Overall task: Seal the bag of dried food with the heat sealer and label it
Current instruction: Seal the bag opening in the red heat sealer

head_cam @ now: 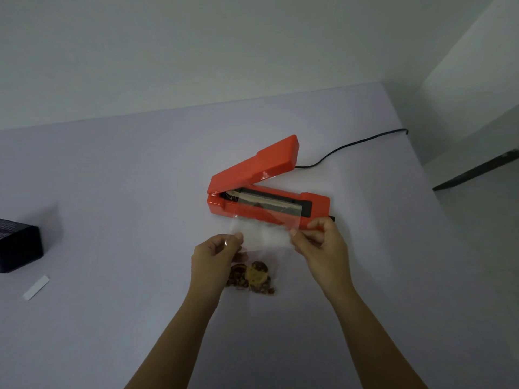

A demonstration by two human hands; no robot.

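A clear plastic bag (264, 234) with brown dried food (252, 277) at its bottom lies on the table in front of a red heat sealer (261, 189). The sealer's lid stands raised, and the bag's open top lies across its sealing strip. My left hand (216, 258) pinches the bag's left edge. My right hand (323, 245) pinches its right edge, close to the sealer's front right corner. A small white label (36, 287) lies flat at the left of the table.
A black box (18, 245) stands at the table's left edge, above the label. The sealer's black cord (351, 144) runs back and right over the table's far edge. A wall borders the table at the back.
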